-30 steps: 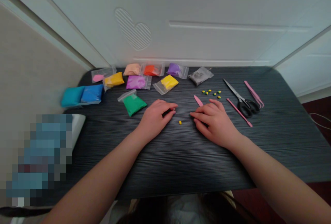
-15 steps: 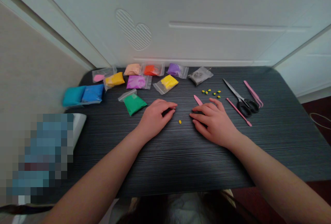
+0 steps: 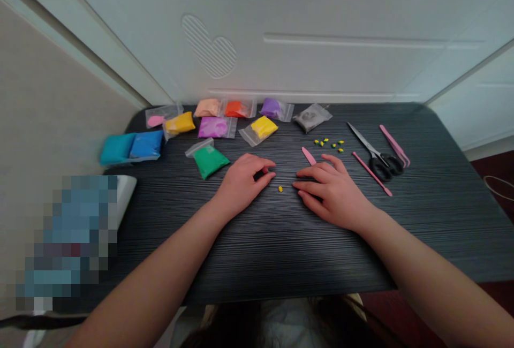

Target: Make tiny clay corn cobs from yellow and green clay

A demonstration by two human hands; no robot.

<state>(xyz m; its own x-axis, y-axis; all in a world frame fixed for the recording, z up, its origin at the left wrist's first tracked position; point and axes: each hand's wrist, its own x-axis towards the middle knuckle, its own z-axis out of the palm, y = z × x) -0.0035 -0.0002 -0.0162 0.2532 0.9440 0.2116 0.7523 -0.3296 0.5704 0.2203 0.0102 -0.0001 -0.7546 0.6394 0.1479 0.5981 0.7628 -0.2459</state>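
A tiny yellow piece of clay [image 3: 280, 189] lies on the dark table between my two hands. To its left rests my left hand [image 3: 248, 179], thumb and fingers curved but apart, with nothing seen between them. My right hand [image 3: 330, 191] is on the other side, palm down with fingers spread, its fingertips near the yellow piece. Partly covered by the right fingers is a pink flat clay knife [image 3: 308, 156]. Beyond that hand sit several small yellow-and-green pieces [image 3: 333, 145].
Bags of coloured clay line the back, with a green bag [image 3: 209, 161] nearest my left hand and blue bags [image 3: 145, 145] far left. On the right lie scissors [image 3: 379, 156], a pink stick tool [image 3: 371, 174] and pink tweezers [image 3: 394, 145]. A blurred-out object [image 3: 76, 230] stands at left.
My right fingers have shifted slightly, the index fingertip moving a little left and down. The left hand and the yellow piece stay nearly the same; the whole view has slid slightly.
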